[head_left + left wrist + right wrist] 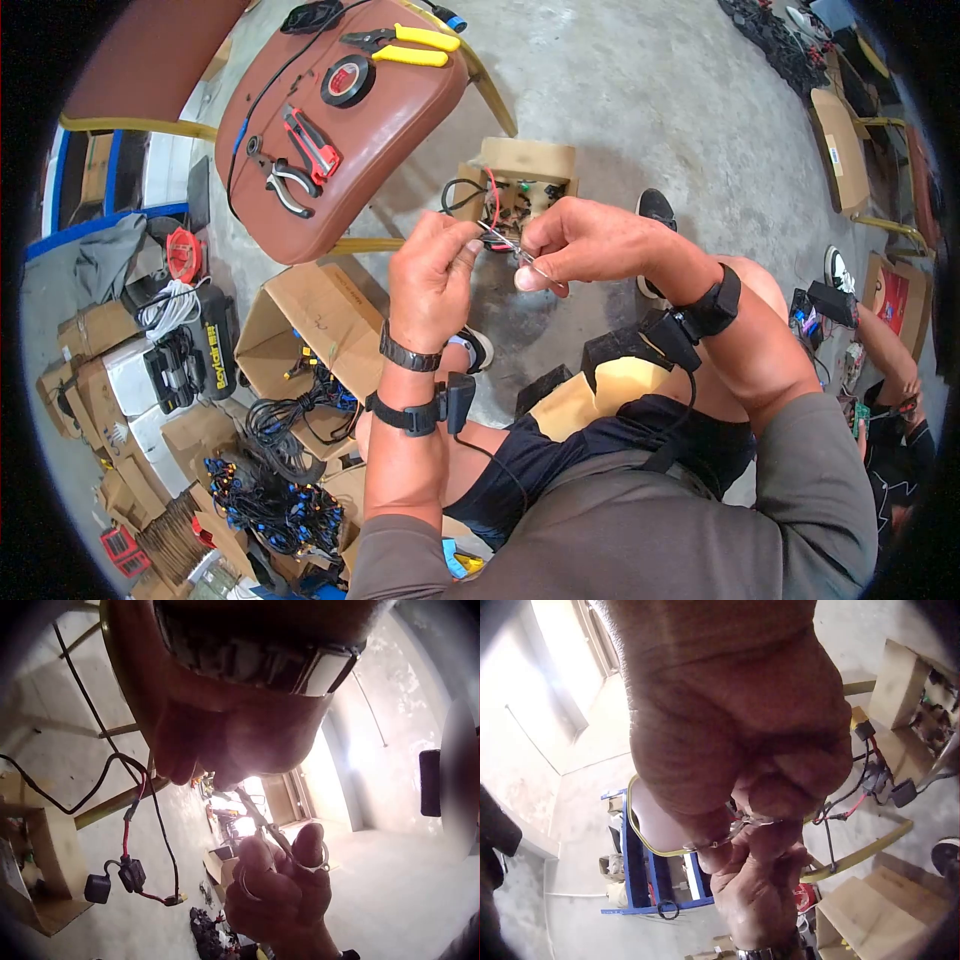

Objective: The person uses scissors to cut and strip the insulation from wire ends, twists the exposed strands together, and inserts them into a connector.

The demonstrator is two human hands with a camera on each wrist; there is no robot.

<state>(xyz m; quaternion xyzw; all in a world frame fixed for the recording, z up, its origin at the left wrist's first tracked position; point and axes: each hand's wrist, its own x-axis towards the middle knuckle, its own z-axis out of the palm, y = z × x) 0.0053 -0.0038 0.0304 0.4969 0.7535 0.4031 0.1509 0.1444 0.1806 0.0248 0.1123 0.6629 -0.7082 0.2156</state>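
My right hand (590,245) grips small metal scissors (510,243), fingers through the handle loops; in the left wrist view the scissors (264,823) point up at the left fingertips. My left hand (432,270) pinches something small at the blade tips, hidden by the fingers. A black and red cable (125,840) with a black fuse holder (132,874) and a yellow connector (177,899) hangs beside the left hand. In the right wrist view the two hands meet, the right hand (735,742) covering most of the scissors.
A brown chair seat (370,130) holds yellow-handled strippers (415,46), black tape (348,81), a red cutter (312,146) and pliers (283,178). An open box (528,158) of scraps stands on the floor beyond the hands. Cartons (325,320) and cables lie left; another person sits right.
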